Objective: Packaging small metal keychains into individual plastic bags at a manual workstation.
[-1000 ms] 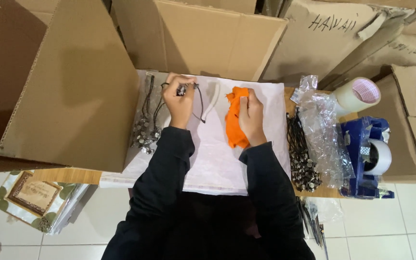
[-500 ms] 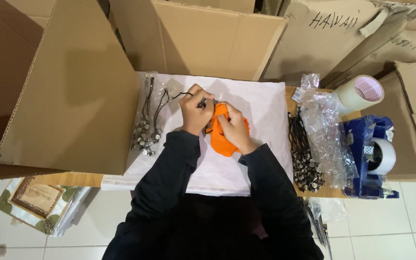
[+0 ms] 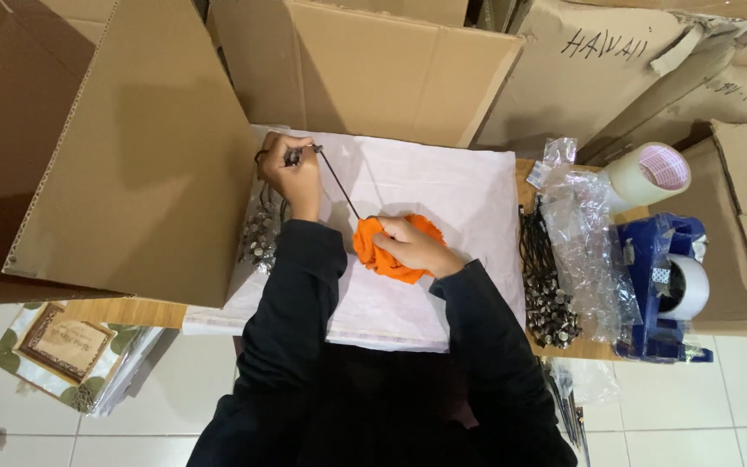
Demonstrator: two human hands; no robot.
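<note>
1. My left hand pinches the end of a thin dark cord, drawn taut toward the upper left of the white sheet.
2. My right hand grips closed on the bunched orange fabric pouch mid-sheet; the cord runs into it.
3. Open brown cardboard boxes ring the tabletop.
4. To the right lie a crinkled clear plastic bag, a tape roll and a blue tape dispenser.
5. Bundles of metal-tipped cords lie beside the sheet.
</note>
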